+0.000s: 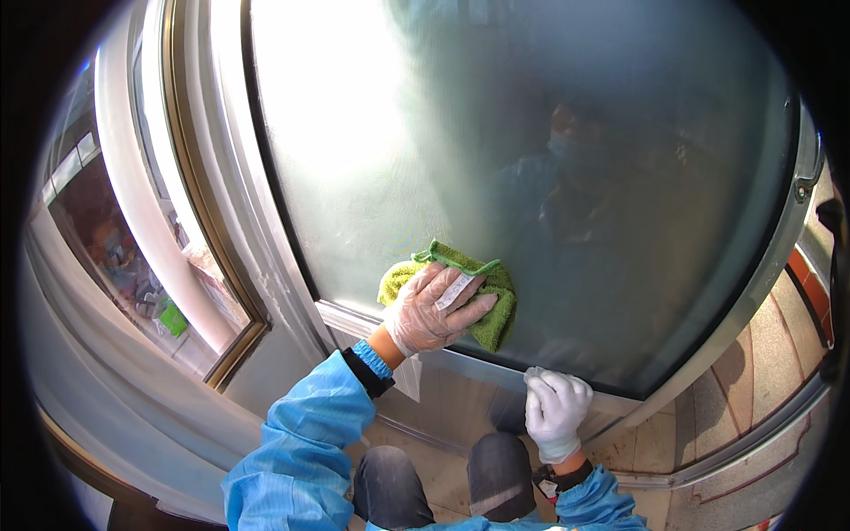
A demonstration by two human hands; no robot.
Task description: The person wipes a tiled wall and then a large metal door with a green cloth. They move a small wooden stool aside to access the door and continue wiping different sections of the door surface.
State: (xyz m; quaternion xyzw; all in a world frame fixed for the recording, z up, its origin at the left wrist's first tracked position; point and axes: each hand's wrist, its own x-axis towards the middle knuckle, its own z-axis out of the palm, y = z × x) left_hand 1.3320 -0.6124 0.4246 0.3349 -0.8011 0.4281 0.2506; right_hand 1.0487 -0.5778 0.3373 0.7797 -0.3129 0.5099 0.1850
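My left hand (431, 312), in a thin clear plastic glove, presses a folded green microfiber cloth (499, 325) flat against the lower left part of a glass door panel (412, 219). A white tag with writing (454, 292) sticks out over its fingers. To the right, my right hand (558, 411) wears a whitish glove and is curled at the metal bottom rail (478, 365) of the door. Its fingers are closed, and I see nothing between them. The glass is dark with a bright glare at the upper left and a faint reflection of a person.
A metal handle (809, 172) stands out on the door's right stile. At the left are a brown-edged window frame (199, 199) and a pale curtain (119, 372). My knees (392, 488) are bent below the door, over a tiled floor (448, 488). A curved metal threshold (737, 451) runs at the right.
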